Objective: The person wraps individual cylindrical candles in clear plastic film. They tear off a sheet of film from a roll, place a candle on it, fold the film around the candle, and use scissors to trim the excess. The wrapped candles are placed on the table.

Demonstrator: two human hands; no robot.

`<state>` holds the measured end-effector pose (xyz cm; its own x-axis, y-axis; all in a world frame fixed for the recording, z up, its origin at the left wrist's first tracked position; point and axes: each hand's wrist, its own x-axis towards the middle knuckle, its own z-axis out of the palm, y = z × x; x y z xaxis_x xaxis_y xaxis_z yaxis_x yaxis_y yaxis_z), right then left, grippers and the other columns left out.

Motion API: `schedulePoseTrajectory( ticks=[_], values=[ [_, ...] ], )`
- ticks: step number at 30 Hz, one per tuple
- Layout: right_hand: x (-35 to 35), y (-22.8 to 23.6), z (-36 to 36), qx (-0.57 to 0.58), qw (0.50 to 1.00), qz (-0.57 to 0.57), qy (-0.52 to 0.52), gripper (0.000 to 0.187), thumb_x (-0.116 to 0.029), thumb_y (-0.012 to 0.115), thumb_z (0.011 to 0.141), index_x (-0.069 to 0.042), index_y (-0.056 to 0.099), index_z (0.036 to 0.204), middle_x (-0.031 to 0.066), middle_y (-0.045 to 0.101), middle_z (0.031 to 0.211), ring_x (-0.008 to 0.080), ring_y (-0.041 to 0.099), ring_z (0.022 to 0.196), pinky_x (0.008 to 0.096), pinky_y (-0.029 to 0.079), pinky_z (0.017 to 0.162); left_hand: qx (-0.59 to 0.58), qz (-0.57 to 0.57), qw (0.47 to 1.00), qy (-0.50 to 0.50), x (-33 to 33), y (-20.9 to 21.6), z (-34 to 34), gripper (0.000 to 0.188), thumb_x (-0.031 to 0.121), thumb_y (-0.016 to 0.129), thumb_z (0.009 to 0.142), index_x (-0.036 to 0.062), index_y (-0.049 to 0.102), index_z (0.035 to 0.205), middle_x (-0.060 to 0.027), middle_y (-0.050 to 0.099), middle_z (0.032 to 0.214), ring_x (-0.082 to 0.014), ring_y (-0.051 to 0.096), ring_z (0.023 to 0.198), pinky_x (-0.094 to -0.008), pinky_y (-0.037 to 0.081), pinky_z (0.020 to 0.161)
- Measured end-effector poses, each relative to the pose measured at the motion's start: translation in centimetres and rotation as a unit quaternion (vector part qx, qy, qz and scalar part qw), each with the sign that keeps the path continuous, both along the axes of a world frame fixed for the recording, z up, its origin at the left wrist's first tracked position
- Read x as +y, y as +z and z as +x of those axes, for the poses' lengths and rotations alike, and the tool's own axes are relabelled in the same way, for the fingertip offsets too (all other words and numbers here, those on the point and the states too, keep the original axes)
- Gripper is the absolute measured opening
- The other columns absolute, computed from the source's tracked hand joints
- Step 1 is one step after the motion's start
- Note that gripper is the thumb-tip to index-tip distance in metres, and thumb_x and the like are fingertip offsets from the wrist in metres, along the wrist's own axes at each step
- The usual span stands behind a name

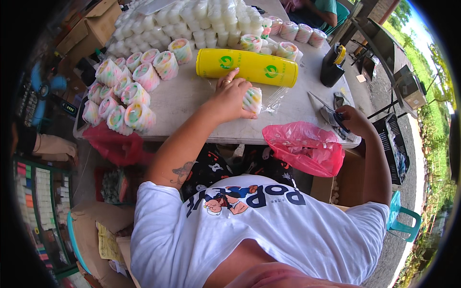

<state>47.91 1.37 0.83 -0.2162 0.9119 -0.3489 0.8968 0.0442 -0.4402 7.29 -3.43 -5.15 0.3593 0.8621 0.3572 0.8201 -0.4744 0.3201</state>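
Note:
My left hand (231,98) is closed round a small plastic-wrapped cup (252,101) with pink, green and yellow colouring. The cup lies on the table, just in front of a large yellow roll of wrapping film (247,66) with green marks, and my fingertips reach close to the roll. A loose end of clear film (274,100) lies beside the cup. At the table's front right, my right hand (354,121) grips the dark handles of a pair of scissors (342,126). Their blades point away to the far left, resting near the tabletop.
Several wrapped cups (146,77) stand at the left, with stacked white cups (173,24) behind. More wrapped cups (303,33) line the back right. A pink plastic bag (307,149) hangs at the front edge. A black holder (332,67) stands near the right edge.

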Motion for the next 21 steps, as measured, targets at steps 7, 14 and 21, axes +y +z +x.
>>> schedulePoseTrajectory(
  ticks=[7, 14, 21],
  values=[
    [3.0, 1.2, 0.1, -0.016, 0.971, -0.131, 0.199, 0.042, -0.017, 0.063, 0.089, -0.009, 0.048, 0.127, 0.0025, 0.06, 0.101, 0.0097, 0.053, 0.087, 0.0276, 0.045, 0.079, 0.012, -0.031, 0.999, 0.009, 0.0, 0.4, 0.2, 0.074, 0.046, 0.084, 0.054, 0.012, 0.059, 0.116, -0.0144, 0.052, 0.127, -0.0381, 0.027, 0.135, -0.0505, 0.022, 0.108],
    [8.5, -0.2, -8.3, 0.0, 0.939, -0.192, 0.287, 0.044, -0.027, 0.066, 0.088, -0.013, 0.051, 0.126, 0.0026, 0.061, 0.095, 0.0105, 0.054, 0.086, 0.0268, 0.044, 0.078, 0.008, -0.041, 0.999, 0.004, 0.0, 0.3, -0.1, 0.076, 0.045, 0.084, 0.055, 0.0109, 0.057, 0.118, -0.0158, 0.05, 0.129, -0.0391, 0.023, 0.136, -0.0521, 0.02, 0.109],
    [7.5, 1.0, -16.2, -0.047, 0.945, -0.092, 0.31, 0.055, -0.049, 0.074, 0.076, -0.011, 0.063, 0.114, 0.0072, 0.066, 0.091, 0.0155, 0.06, 0.083, 0.0272, 0.046, 0.072, -0.007, -0.042, 0.999, -0.01, 0.2, 0.5, -0.2, 0.077, 0.044, 0.084, 0.055, 0.0058, 0.057, 0.116, -0.0193, 0.05, 0.126, -0.0436, 0.018, 0.137, -0.0535, 0.017, 0.109]
  ],
)
